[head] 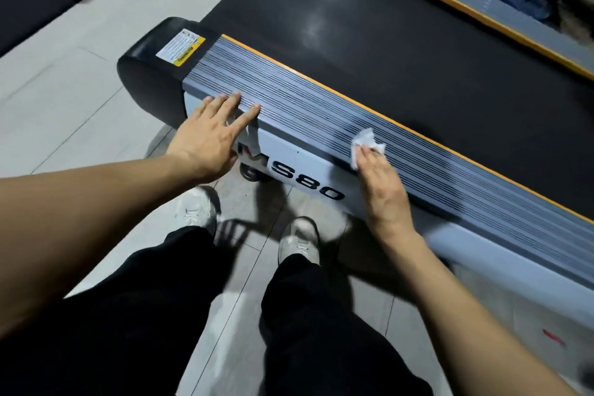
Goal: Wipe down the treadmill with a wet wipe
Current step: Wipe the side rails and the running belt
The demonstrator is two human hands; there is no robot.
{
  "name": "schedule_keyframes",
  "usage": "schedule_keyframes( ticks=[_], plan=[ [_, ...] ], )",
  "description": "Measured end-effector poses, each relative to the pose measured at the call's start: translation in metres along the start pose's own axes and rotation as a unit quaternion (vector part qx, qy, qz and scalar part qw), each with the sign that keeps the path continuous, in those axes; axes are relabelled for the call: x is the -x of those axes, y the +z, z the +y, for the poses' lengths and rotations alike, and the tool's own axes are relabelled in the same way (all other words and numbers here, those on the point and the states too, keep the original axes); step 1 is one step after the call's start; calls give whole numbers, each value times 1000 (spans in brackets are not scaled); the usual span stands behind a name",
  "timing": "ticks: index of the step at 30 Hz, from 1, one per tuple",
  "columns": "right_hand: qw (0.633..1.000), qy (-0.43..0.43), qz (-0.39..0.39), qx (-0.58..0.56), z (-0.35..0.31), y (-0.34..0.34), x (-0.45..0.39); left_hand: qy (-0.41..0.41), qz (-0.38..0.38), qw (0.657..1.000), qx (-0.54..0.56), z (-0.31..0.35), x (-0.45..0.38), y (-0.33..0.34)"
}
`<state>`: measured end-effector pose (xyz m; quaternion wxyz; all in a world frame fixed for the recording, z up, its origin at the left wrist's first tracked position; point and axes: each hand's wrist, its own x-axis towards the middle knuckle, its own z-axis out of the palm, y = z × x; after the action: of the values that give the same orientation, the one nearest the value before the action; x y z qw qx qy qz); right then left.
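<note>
Treadmill side rail, grey ribbed metal with orange trim (pixel 321 112), long axis running from upper left, at the black rounded end cap (pixel 144 71), to lower right beside the black belt (pixel 385 51). Crumpled white wet wipe (pixel 366 145) lies on the rail, right hand (pixel 382 190) flat over it, fingers straight, pressing. Left hand (pixel 212 132) spread, fingertips resting on the rail edge, holding nothing. White sneakers (pixel 299 241) on grey tiled floor (pixel 64 90).
</note>
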<state>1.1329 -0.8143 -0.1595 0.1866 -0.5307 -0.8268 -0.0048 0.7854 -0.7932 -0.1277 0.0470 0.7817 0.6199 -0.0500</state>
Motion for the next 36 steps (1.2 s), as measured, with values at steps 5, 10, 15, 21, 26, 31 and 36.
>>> schedule_keyframes(
  ticks=[5,10,15,21,26,31,36],
  plan=[
    [996,-56,-24,-58,-80,58,-84,-5,-12,1000,11,0,1,-4],
    [994,-83,-70,-25,-118,77,-124,-2,-27,999,23,-15,13,1],
    [996,-42,-13,-81,-86,49,-84,0,-51,998,39,-20,12,-2],
    [997,57,5,-56,-35,14,-27,0,-46,997,56,-21,13,-3],
    [976,208,-7,-58,-45,23,-84,11,-38,998,54,-26,14,2],
    [996,70,-45,-45,-111,55,-169,18,-42,998,53,-29,14,-1],
    [995,-11,-79,-56,-116,66,-187,16,-62,997,49,-29,12,-3]
  ],
)
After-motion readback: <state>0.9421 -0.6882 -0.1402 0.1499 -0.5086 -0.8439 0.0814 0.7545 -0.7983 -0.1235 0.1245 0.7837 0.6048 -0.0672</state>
